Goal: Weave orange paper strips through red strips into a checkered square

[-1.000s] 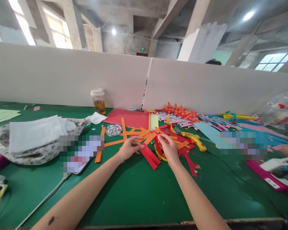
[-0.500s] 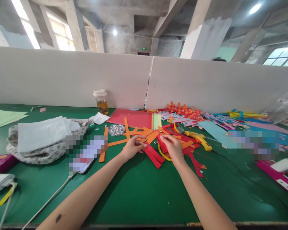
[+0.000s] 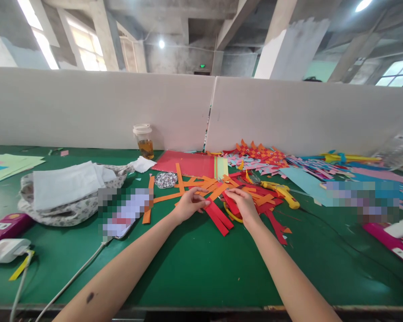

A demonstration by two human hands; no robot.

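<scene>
My left hand (image 3: 190, 206) pinches the upper end of red paper strips (image 3: 219, 218) between thumb and fingertips; their free ends point toward me over the green table. To the right, my right hand (image 3: 243, 206) has its fingers closed on another red paper strip (image 3: 231, 203), partly hidden by the fingers. A yellow loop (image 3: 235, 218), perhaps a scissors handle, shows beneath that hand. Orange paper strips (image 3: 169, 198) lie crossed just beyond both hands, with red scraps (image 3: 277, 227) to the right.
A yellow glue gun (image 3: 284, 193) with a cord lies to the right. Left are a phone (image 3: 129, 212) on a cable, a cloth bundle (image 3: 67, 188) and a lidded cup (image 3: 143, 141). A bag of small round pieces (image 3: 166, 180) and woven orange-red paper (image 3: 260, 153) sit farther back.
The view has shifted slightly, so things appear farther right. The red strip at my right hand has turned and shows a broader face. My left hand keeps its hold.
</scene>
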